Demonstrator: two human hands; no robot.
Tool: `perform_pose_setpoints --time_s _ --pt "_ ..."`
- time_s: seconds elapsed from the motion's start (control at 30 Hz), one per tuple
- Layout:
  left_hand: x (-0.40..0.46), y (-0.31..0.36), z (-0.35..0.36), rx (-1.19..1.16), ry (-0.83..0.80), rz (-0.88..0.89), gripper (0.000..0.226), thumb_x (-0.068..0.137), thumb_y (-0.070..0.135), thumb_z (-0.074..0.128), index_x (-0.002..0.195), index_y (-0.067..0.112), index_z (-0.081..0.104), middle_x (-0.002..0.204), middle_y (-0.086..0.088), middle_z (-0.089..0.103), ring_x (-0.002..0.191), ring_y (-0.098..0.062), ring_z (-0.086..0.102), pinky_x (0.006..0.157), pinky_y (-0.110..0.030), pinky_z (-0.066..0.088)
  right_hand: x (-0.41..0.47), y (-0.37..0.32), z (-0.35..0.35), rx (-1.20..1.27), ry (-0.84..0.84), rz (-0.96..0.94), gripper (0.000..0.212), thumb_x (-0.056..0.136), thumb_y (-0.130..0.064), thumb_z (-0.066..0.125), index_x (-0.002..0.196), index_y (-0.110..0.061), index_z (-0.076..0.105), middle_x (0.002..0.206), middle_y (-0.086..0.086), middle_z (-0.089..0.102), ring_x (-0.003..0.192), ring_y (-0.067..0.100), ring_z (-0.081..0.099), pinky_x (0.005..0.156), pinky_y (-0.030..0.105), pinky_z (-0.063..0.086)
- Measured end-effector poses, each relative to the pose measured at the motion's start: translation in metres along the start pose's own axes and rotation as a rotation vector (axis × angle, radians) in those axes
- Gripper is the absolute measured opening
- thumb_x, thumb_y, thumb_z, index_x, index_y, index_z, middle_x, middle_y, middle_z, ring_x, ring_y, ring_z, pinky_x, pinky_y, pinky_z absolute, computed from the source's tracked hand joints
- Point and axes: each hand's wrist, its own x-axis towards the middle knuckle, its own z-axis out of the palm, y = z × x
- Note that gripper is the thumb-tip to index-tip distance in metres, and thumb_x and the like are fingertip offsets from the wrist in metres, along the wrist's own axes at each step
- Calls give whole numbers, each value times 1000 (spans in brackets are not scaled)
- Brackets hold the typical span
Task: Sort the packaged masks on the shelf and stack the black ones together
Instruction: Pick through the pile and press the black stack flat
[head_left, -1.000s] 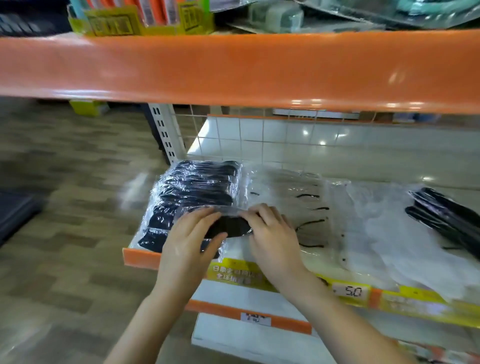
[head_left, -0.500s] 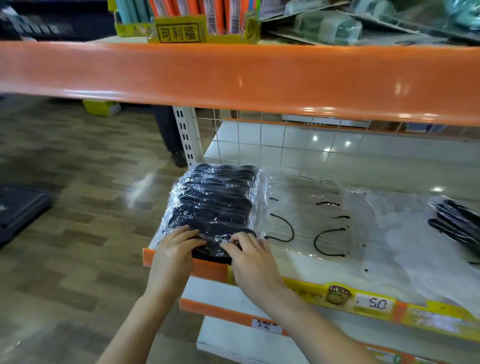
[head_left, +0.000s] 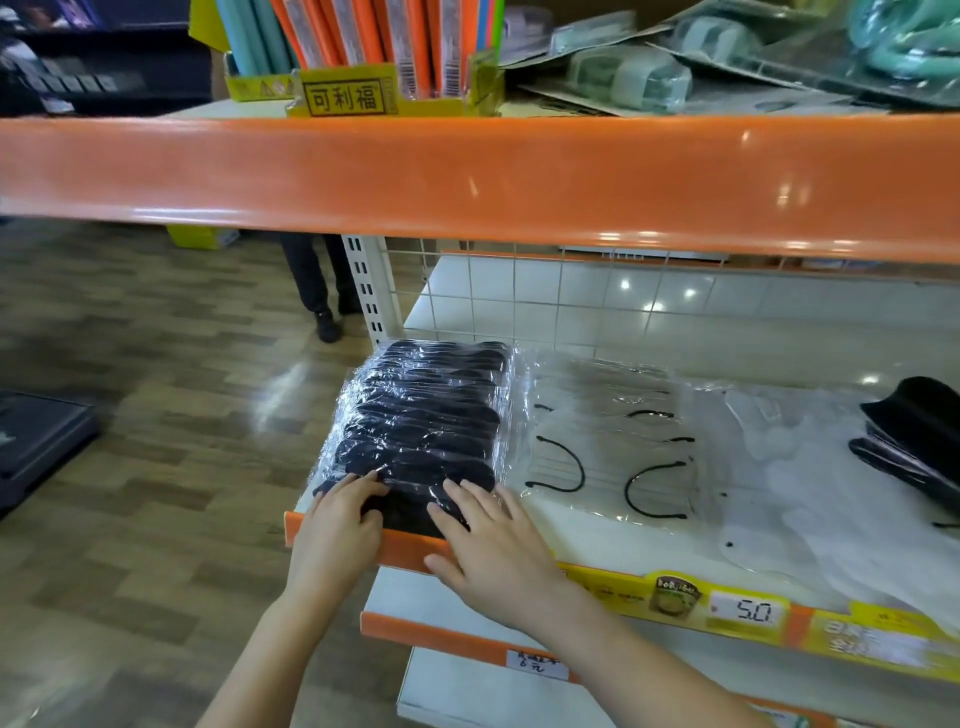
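With both flat, open hands, the left hand (head_left: 340, 525) and right hand (head_left: 491, 545), on the black stack (head_left: 421, 426) at frame centre, press evenly and square its front edge to the shelf (head_left: 597, 540) lip.

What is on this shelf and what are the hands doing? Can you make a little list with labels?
left hand: flat on the front of the black mask stack
right hand: flat on the same stack's front right
beside stack: clear packs of white masks with black loops
far right: more black masks, apart from the stack
price tag: 5.0
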Motion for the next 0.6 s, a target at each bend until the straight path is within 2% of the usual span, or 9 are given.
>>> perform_pose_setpoints --time_s 0.07,0.13,0.2,0.27,0.33,0.37,0.5,0.6 --pt "-1 2 3 89 30 21 32 87 6 52 115 13 67 129 -2 59 125 -23 47 105 -40 36 -1 1 -7 11 -29 -28 60 97 -55 24 147 -22 32 159 7 15 146 25 9 116 48 4" --pt "-5 5 11 165 78 58 25 88 7 57 111 9 68 118 -8 64 115 -31 54 96 -46 43 -4 4 -11 33 -9 -55 54 99 -52 28 143 -22 39 158 6 19 145 25 10 117 48 6" --pt "-7 14 20 179 124 105 22 86 4 59 107 7 67 109 -12 66 106 -36 57 87 -50 46 -7 9 -14 66 44 -68 56 95 -51 24 135 -21 49 153 6 30 143 25 19 115 47 14" --pt "-12 32 29 157 148 149 24 89 10 51 107 6 67 109 -11 66 105 -35 57 85 -51 48 -14 17 -16 82 133 -59 52 93 -48 27 125 -22 58 145 3 45 137 22 34 111 44 29" --pt "-16 56 41 129 141 251 37 87 20 39 106 6 67 109 -10 66 104 -34 59 83 -51 50 -26 30 -21 70 283 -16 39 92 -41 35 110 -25 66 127 -3 59 120 18 52 98 37 46" --pt "-19 72 49 124 139 321 40 86 22 36 105 5 68 108 -10 67 104 -33 60 83 -50 51 -36 40 -25 64 354 31 34 91 -38 38 105 -26 67 118 -6 62 111 15 56 92 34 49" --pt "-30 139 84 50 142 515 39 83 17 37 100 8 70 104 -7 68 103 -31 61 84 -44 52 -88 92 -37 36 514 240 26 85 -27 48 105 -29 64 107 -11 60 99 12 54 85 25 36" --pt "-34 181 111 35 138 606 34 79 14 41 95 8 70 99 -7 69 96 -31 63 81 -43 53 -128 130 -41 -41 527 361 28 83 -24 49 105 -26 66 107 -8 61 98 14 57 84 26 41"
